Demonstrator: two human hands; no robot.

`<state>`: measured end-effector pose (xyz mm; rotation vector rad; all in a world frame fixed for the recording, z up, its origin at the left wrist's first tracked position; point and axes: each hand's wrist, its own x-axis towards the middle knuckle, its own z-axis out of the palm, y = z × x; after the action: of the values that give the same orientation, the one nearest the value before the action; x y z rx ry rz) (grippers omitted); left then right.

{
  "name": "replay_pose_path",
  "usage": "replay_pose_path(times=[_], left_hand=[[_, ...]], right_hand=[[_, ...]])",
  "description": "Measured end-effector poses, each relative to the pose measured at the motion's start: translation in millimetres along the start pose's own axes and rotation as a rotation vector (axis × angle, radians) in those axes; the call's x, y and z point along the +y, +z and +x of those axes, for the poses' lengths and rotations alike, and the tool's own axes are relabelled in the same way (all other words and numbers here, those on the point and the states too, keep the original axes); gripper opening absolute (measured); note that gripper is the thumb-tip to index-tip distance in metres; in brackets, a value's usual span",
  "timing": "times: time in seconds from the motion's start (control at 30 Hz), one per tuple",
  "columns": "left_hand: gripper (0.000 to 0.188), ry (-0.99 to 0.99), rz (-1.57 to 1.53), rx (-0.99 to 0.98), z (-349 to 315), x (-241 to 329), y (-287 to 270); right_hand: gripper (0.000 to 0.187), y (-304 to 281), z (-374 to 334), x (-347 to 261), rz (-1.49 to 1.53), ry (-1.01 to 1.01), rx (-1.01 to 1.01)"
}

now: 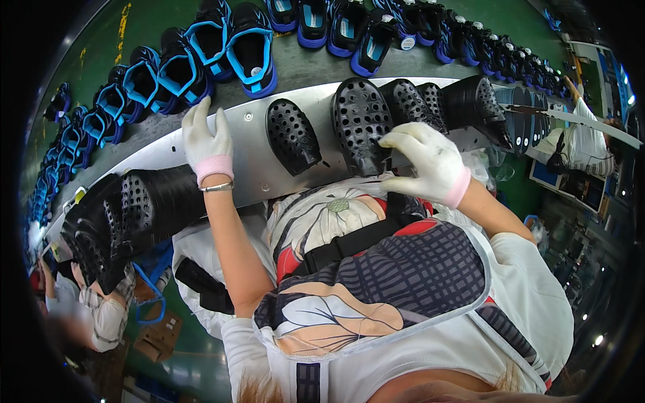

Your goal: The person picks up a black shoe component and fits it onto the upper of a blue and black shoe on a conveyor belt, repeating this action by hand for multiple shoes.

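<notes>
My left hand, in a white glove with a pink cuff, reaches up over the metal ledge. Its fingers are stretched out, their tips at the near end of a black shoe with blue lining; whether they touch it I cannot tell. My right hand, gloved alike, has thumb and fingers apart with nothing between them. Its fingertips are beside a large black perforated foot-shaped insert. Left of that, a smaller perforated insert lies on the metal ledge.
Stacked black inserts stand at the ledge's left and right. Rows of black-and-blue shoes line the grey belt beyond. Co-workers sit at the lower left and far right. A cardboard box is on the green floor.
</notes>
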<state>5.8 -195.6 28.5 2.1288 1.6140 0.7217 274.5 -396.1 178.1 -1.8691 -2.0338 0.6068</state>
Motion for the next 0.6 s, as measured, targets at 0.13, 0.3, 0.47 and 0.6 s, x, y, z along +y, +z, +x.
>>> replay_pose_path(times=[0.13, 0.3, 0.47, 0.6], left_hand=[[0.035, -0.026, -0.035, -0.070, -5.9, 11.9, -2.9], [0.034, -0.014, -0.094, -0.104, -13.1, 26.5, -3.4], [0.037, -0.208, -0.646, -0.192, -18.1, 45.6, -18.8], [0.063, -0.213, -1.660, -0.811, -19.8, 98.0, -58.1]], right_hand=[[0.054, 12.3, 7.4, 1.6, -0.074, -0.107, 0.037], [0.046, 7.0, 12.0, 3.5, -0.074, -0.152, 0.020], [0.041, -23.8, 28.5, -15.8, 0.103, -0.182, 0.036], [0.046, -35.2, 69.0, -43.4, 0.129, -0.327, -0.018]])
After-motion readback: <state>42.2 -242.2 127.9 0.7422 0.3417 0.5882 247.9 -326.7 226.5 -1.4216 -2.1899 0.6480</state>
